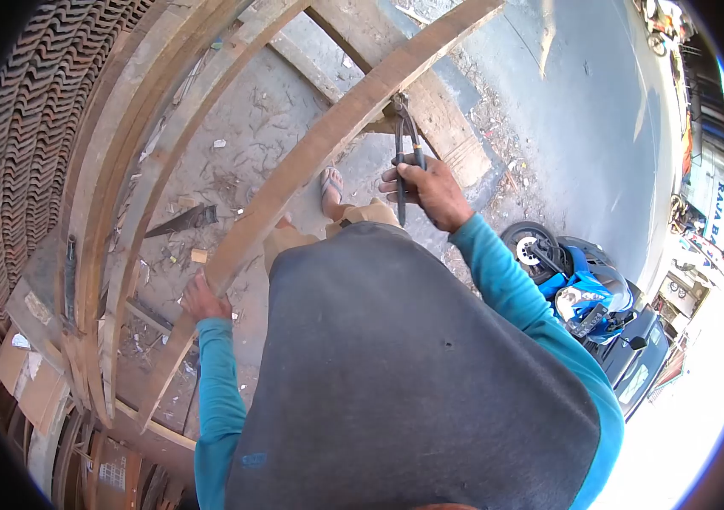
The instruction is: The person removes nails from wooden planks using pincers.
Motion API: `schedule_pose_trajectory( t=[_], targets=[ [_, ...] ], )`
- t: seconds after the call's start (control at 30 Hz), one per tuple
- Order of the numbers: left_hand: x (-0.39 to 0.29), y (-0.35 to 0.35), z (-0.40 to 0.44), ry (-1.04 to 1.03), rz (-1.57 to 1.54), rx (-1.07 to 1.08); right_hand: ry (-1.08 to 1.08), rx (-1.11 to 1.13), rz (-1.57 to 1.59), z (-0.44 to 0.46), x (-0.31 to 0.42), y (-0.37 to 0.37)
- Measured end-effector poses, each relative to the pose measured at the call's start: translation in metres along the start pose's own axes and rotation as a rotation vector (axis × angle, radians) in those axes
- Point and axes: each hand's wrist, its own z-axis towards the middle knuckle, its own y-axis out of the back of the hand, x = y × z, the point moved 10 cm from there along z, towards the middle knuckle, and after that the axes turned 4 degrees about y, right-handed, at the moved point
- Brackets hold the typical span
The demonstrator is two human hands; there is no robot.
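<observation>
A long wooden plank runs diagonally in front of me, looking curved in this wide view. My left hand is closed around its lower part. In my right hand is a pair of pincers with dark handles, the thumb across them. The pincers' head is at the plank's right edge; whether the jaws bite on a nail there is too small to tell. Below that spot lies a wide, worn board, partly hidden by the plank.
More long timbers stand at the left beside stacked roof tiles. A hand saw lies among debris on the ground, near my sandalled foot. A blue motorcycle and a dark car are at the right, by the road.
</observation>
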Motion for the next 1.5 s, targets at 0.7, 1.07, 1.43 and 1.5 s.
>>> schedule_pose_trajectory(
  t=[0.7, 1.07, 1.43, 1.5],
  targets=[
    [-0.008, 0.010, 0.000, 0.033, 0.014, -0.013, -0.139, -0.039, 0.293, 0.017, -0.044, -0.023],
    [0.004, -0.001, 0.001, -0.001, -0.019, 0.011, 0.011, -0.125, 0.186, 0.019, -0.028, -0.032],
    [-0.003, -0.015, -0.014, 0.038, -0.137, -0.095, -0.266, 0.346, -0.101, 0.027, 0.007, 0.046],
    [-0.005, -0.004, -0.017, 0.039, -0.162, -0.142, -0.309, 0.381, 0.027, 0.032, -0.017, 0.042]
  ],
)
